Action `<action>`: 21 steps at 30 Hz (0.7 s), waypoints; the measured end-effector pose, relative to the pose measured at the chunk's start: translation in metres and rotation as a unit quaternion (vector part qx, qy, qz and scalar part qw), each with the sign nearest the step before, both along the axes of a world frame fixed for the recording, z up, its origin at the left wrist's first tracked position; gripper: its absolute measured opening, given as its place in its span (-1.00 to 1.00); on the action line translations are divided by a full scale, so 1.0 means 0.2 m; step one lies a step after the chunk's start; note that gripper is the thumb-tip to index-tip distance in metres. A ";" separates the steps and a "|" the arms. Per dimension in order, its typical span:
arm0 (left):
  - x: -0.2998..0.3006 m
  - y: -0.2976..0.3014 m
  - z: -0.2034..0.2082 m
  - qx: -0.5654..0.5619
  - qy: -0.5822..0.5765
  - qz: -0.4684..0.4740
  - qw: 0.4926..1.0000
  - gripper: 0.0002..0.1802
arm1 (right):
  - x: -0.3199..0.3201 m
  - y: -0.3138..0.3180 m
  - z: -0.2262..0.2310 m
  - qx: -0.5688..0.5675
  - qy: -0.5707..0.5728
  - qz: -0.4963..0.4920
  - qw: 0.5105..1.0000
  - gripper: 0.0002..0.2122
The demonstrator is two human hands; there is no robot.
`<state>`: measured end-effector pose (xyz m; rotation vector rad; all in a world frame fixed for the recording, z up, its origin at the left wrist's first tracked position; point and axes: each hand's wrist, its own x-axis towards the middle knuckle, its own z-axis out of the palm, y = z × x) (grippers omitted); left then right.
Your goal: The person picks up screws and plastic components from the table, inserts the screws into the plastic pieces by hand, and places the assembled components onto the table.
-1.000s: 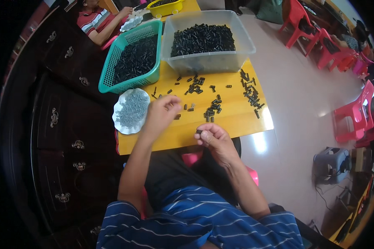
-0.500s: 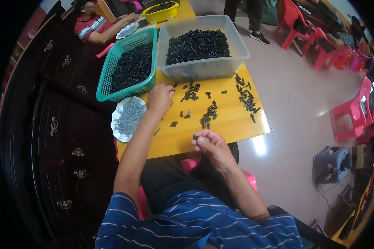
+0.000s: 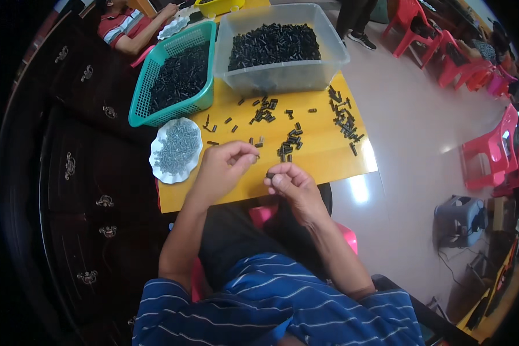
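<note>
My right hand (image 3: 296, 191) pinches a small black cylindrical piece (image 3: 270, 175) between thumb and fingers, over the table's near edge. Close to its left, my left hand (image 3: 222, 170) has thumb and fingertips closed together; what they hold, if anything, is too small to make out. Loose black pieces lie in a cluster (image 3: 290, 143) just beyond both hands, with another cluster (image 3: 264, 109) farther back. A white scalloped plate (image 3: 155, 154) full of small silvery parts, which look like screws or pins, stands left of my left hand.
A green mesh basket (image 3: 137, 109) and a translucent plastic tub (image 3: 282, 82), both filled with black pieces, stand at the back of the yellow table (image 3: 328, 161). More pieces (image 3: 345, 122) line its right side. A person (image 3: 127, 29) sits far left, beside dark cabinets (image 3: 109, 173).
My left hand has come back from beside the green basket toward my right hand, fingertips closed. The right hand still holds its black piece. The whole view has shifted slightly.
</note>
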<state>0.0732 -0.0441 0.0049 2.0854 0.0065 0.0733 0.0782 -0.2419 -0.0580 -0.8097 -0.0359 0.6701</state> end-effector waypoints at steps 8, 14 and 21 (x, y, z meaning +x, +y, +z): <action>-0.13 -0.04 0.02 -0.086 0.026 -0.026 0.996 -0.87 | -0.01 0.01 0.00 -0.005 -0.040 0.004 0.999 -0.87; -0.14 -0.04 0.05 -0.021 0.004 -0.036 0.999 -0.89 | -0.01 0.01 -0.01 -0.005 -0.041 0.000 0.999 -0.87; -0.16 -0.04 0.03 -0.032 -0.003 -0.037 0.999 -0.90 | -0.04 0.04 -0.01 -0.039 -0.118 -0.042 0.991 -0.87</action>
